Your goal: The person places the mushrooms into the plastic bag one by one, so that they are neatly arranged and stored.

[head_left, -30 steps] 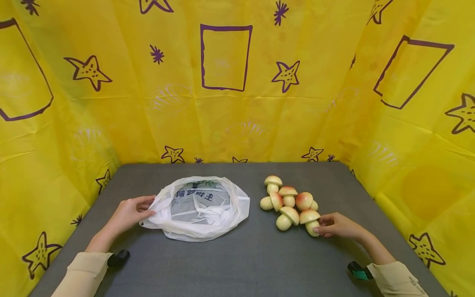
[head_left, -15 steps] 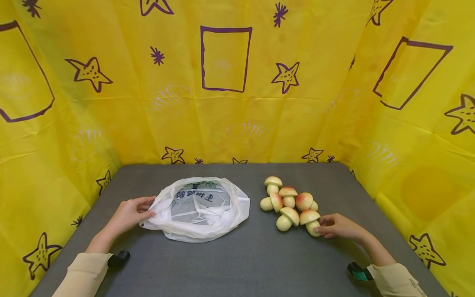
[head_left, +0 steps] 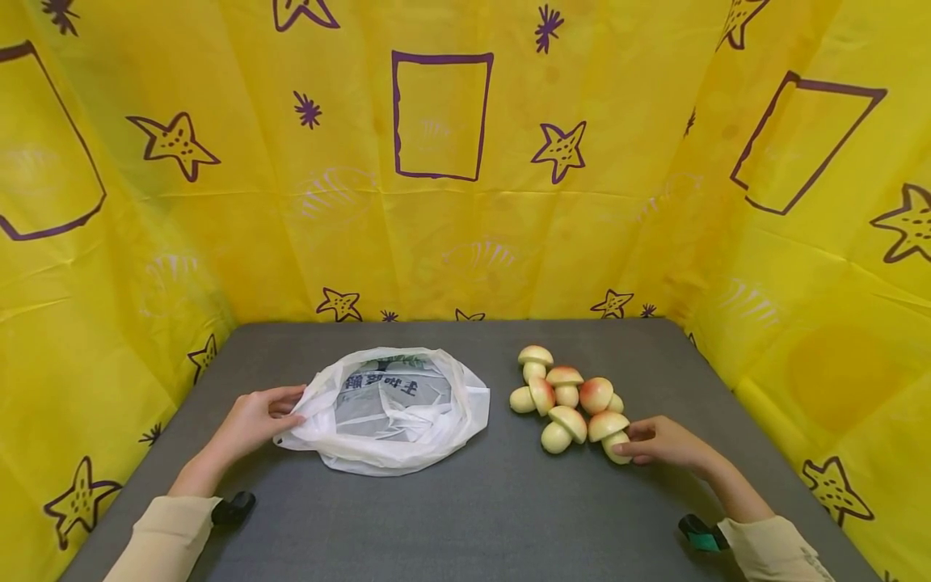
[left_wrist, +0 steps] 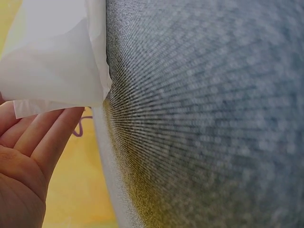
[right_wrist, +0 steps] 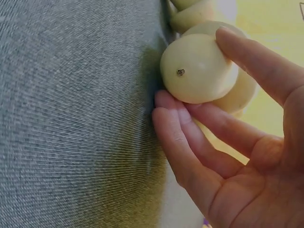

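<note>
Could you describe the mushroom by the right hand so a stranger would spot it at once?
On the gray table, right of the white bag, lies a cluster of mushrooms. Look to its near right corner for the mushroom with a red-tinged cap and pale stem. It's the only one the right hand holds.

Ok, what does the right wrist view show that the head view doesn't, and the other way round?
Only right wrist: the small dark spot on the stem end of the held mushroom.
Only head: the white bag and the left grip pinching its rim.
Both: the right grip holding that mushroom, at least part of another mushroom, the grey table and the yellow cloth.
</note>
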### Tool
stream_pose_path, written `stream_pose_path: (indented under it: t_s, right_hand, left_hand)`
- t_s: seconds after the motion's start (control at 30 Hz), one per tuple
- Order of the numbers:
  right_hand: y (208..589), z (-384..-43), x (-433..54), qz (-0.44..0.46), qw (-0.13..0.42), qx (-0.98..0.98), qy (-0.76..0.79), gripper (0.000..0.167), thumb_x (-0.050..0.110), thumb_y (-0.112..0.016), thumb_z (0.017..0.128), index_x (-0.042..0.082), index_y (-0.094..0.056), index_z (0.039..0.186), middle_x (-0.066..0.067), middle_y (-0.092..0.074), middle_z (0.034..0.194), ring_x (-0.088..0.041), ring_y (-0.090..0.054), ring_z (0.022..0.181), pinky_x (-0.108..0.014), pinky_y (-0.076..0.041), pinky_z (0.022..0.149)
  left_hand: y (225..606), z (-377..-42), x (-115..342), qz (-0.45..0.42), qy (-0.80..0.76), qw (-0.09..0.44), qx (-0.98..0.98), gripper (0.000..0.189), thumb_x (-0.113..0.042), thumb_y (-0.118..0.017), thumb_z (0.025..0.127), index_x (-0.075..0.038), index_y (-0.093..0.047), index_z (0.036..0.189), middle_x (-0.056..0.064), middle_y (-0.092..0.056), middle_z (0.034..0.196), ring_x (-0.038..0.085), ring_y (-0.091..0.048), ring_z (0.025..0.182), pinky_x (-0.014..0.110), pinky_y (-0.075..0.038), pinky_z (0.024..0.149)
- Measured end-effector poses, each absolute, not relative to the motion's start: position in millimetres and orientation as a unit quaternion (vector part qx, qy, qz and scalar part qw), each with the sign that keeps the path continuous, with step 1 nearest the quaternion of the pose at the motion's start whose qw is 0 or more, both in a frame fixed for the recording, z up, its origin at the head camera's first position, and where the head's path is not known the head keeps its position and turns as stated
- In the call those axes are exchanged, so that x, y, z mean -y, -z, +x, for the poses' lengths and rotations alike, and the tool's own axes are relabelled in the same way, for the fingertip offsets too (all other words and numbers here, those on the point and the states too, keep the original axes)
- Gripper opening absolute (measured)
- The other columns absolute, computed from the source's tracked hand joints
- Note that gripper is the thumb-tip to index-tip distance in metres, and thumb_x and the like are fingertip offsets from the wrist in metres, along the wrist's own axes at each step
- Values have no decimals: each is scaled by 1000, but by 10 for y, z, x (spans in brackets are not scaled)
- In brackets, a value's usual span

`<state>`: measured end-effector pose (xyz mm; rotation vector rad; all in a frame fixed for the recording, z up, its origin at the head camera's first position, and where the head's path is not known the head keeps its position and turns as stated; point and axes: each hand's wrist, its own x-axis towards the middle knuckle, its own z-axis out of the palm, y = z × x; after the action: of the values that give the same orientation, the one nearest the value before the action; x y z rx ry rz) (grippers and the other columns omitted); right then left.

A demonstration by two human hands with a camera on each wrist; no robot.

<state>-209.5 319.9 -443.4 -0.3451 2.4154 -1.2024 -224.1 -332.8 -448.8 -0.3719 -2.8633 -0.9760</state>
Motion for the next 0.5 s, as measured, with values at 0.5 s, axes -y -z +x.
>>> stream_pose_path:
  t_s: [0.5]
  right_hand:
    - [4210,-1997,-3202,-77,184,-883,426,34,31,-68,87,-1,-67,97,-8,-67,95,-21,-69,85,-30,-56,75]
  left_hand:
    - [4478,-2231,3315,-127,315,56,939,51,-22,-77,79,-3,-62,124,19,-68,112,22,-70,88,23,-57,69]
